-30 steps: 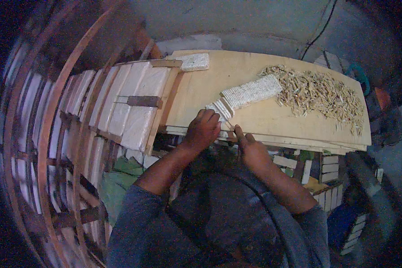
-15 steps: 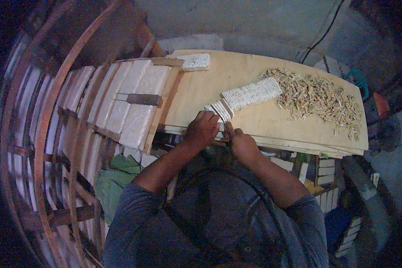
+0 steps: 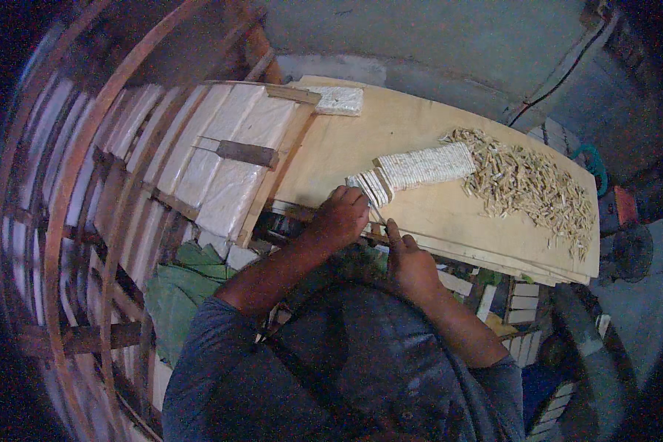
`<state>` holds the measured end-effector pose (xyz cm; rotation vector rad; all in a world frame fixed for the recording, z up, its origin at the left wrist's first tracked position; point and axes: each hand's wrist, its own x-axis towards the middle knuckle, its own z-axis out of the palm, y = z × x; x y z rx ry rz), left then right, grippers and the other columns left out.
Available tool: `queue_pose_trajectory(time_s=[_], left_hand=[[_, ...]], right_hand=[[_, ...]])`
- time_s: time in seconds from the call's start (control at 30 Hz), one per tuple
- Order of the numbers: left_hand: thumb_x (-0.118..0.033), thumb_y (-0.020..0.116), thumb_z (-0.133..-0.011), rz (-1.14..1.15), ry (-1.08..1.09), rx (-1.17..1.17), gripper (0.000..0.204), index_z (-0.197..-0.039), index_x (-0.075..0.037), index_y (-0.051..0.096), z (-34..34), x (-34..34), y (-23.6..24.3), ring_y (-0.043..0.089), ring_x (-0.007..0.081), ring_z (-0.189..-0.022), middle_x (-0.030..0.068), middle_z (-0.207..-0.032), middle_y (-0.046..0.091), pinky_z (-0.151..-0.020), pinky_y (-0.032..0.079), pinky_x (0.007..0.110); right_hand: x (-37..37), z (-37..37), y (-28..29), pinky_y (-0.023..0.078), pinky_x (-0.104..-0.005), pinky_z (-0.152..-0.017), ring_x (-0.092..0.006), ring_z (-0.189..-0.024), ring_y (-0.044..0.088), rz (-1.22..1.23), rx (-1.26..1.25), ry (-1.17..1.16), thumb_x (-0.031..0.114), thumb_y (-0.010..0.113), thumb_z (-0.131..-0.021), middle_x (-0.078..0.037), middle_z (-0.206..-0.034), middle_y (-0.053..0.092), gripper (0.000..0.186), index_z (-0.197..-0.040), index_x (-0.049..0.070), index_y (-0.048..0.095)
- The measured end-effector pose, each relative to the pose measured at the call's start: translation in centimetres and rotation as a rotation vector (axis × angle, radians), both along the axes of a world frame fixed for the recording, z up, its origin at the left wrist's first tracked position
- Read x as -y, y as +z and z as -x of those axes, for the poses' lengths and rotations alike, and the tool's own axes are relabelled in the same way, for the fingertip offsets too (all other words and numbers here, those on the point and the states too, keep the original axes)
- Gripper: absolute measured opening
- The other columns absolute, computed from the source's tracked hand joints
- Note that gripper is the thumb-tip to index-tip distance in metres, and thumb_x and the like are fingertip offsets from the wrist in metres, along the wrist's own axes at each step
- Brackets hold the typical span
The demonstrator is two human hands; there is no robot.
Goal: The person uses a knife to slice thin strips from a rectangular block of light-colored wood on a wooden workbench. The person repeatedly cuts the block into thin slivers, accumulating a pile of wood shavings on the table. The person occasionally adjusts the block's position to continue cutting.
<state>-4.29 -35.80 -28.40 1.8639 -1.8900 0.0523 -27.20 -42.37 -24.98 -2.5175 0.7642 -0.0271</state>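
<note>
My left hand (image 3: pixel 342 215) is bent closed at the near edge of the board, its fingertips against a small stack of white slices (image 3: pixel 370 187) that look like tempeh. With its index finger stretched forward, my right hand (image 3: pixel 414 269) grips a knife (image 3: pixel 376 214). The thin blade slants up toward the slices, close to my left fingers; the handle is mostly hidden in my palm. Just beyond the slices lies a long white block (image 3: pixel 426 166), cut into many thin lines but still holding together. A heap of small cut strips (image 3: pixel 527 193) spreads to its right.
All this lies on a pale wooden board (image 3: pixel 331 147). A wrapped white block (image 3: pixel 339 101) rests at its back left. Wrapped blocks (image 3: pixel 232 180) line a wooden rack at left, with a wooden-handled tool (image 3: pixel 247 153) on top. Green leaves (image 3: pixel 184 283) hang below.
My right hand has drawn slightly back and right, so more of the knife blade shows beside the slices. My left hand stays by them. The whole view has tilted a little.
</note>
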Motion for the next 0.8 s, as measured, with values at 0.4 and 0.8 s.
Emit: queue_pose_trajectory(time_s=[0.4, 0.8], left_hand=[[-0.012, 0.073, -0.089, 0.223, 0.004, -0.030, 0.018, -0.102, -0.001, 0.066, -0.2, -0.2, -0.4, 0.064, 0.0349, -0.092, 0.0151, -0.098, 0.065, -0.083, 0.055, 0.048], [-0.018, 0.076, -0.095, -0.134, 0.394, -1.558, 0.027, -0.104, 0.006, 0.069, -0.6, 0.5, -2.3, 0.074, 0.0187, -0.078, 0.0113, -0.089, 0.074, -0.073, 0.064, 0.031]], right_hand=[[1.3, -3.8, -2.5, 0.059, -0.0551, -0.077, -0.0483, -0.089, 0.071, 0.027, 0.008, 0.017, 0.014, 0.059, -0.095, -0.030, -0.112, 0.066, 0.070, -0.159, 0.004, 0.034], [1.8, -2.7, -1.4, 0.058, -0.0544, -0.074, -0.0469, -0.087, 0.071, 0.060, 0.093, 0.030, 0.007, 0.066, -0.093, -0.028, -0.101, 0.070, 0.071, -0.158, 0.007, 0.038]])
